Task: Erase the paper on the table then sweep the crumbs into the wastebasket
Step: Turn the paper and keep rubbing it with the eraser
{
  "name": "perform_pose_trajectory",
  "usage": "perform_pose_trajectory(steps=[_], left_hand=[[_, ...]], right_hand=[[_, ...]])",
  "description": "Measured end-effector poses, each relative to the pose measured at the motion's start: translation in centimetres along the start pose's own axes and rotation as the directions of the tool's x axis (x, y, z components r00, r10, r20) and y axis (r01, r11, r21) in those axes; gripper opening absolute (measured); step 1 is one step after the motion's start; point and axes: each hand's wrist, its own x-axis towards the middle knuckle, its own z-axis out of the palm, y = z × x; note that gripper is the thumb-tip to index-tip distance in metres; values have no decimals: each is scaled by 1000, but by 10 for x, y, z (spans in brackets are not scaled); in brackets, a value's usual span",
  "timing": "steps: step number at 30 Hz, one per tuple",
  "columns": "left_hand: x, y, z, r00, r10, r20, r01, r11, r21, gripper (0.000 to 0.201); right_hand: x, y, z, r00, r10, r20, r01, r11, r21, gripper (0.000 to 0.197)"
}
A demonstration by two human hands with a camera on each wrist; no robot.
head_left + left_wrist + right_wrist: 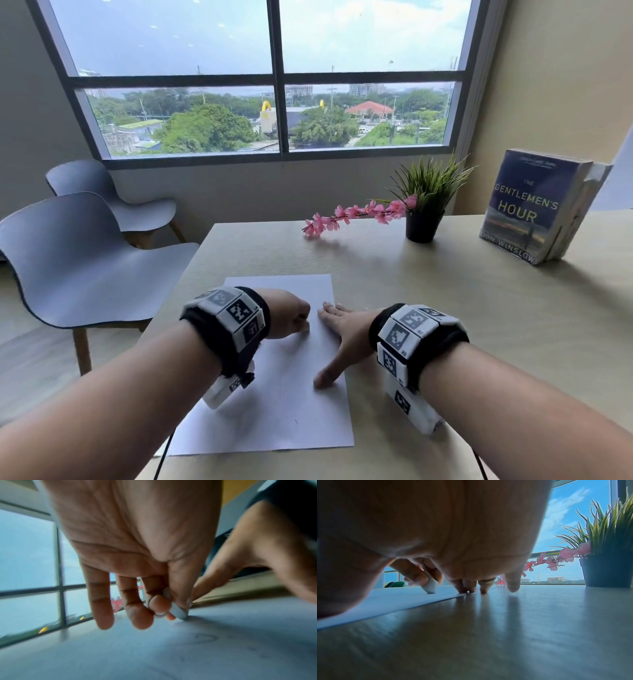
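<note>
A: Left hand [137, 545]: thumb and first fingers pinch the eraser [178, 612], its tip down on the paper [274, 394]. Other fingers hang loosely curled.

B: Right hand [342, 329]: fingers straight and slightly apart, pressed flat along the paper's right edge, thumb spread out on the sheet.

A: Containers: one dark pot [423, 226] beyond the paper, holding a green plant [431, 181]. A pink flower sprig [356, 214] leans out of it to the left.

B: View differences: the head view hides the eraser inside the fist. The left wrist view shows it, plus faint pencil marks [204, 637] on the sheet. The right wrist view shows fingertips [483, 589] straddling the paper's edge.

A: Surface: pale wood table [479, 325]; paper at its near left. Books [544, 209] stand right of the pot. Two grey chairs [92, 260] left of the paper, window [274, 75] beyond.
</note>
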Motion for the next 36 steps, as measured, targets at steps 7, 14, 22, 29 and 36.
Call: perform_pose_trajectory(steps=[7,14,22,29,36], left_hand=[[2,-2,-7,999,-19,25,18,999,43,39],[-9,4,-3,998,31,45,-34,997,73,37],[-16,8,1,997,61,56,-65,995,74,33],[-14,0,-2,999,6,51,-9,999,49,39],[-26,9,2,994,68,80,-74,994,77,36]], right_hand=[[2,0,0,1000,5,-7,-5,1000,8,127],[0,0,0,1000,6,-2,-6,1000,-3,127],[1,0,0,1000,7,-4,-7,1000,7,128],[-1,0,0,1000,4,-20,-3,1000,19,128],[-1,-1,-1,1000,8,-6,-8,1000,8,129]])
